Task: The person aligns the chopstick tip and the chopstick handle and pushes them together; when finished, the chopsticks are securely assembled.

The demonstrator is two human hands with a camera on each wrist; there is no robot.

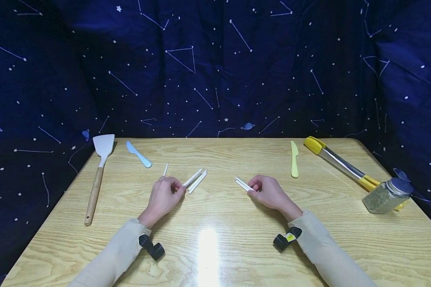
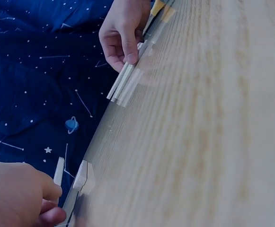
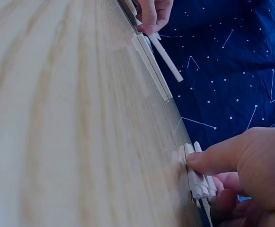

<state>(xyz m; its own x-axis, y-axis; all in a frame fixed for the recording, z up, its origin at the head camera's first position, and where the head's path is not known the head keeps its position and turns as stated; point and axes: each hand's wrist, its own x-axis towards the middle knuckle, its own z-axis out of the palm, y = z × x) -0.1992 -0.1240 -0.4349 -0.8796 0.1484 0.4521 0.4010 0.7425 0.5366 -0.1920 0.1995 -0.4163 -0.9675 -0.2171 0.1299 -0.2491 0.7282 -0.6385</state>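
Observation:
My left hand (image 1: 166,196) pinches a slim white stick (image 1: 192,177) between thumb and fingers, just above the table. Close under that stick lie more white sticks (image 1: 198,183) on the wood, side by side. Another white stick (image 1: 166,169) shows behind the left hand, its lower end hidden by the fingers. Across from it, my right hand (image 1: 269,192) holds a small bundle of white sticks (image 1: 242,183), their free ends pointing left. The right wrist view shows several stick ends (image 3: 199,182) beneath the right thumb. In the left wrist view the left fingers partly cover their stick (image 2: 58,172).
On the left lie a white spatula (image 1: 103,147) with a wooden handle and a blue knife (image 1: 139,154). To the right are a pale yellow knife (image 1: 294,160), yellow-tipped tongs (image 1: 341,162) and a jar of dried herbs (image 1: 384,196). A dark starry cloth (image 1: 215,79) hangs behind the table.

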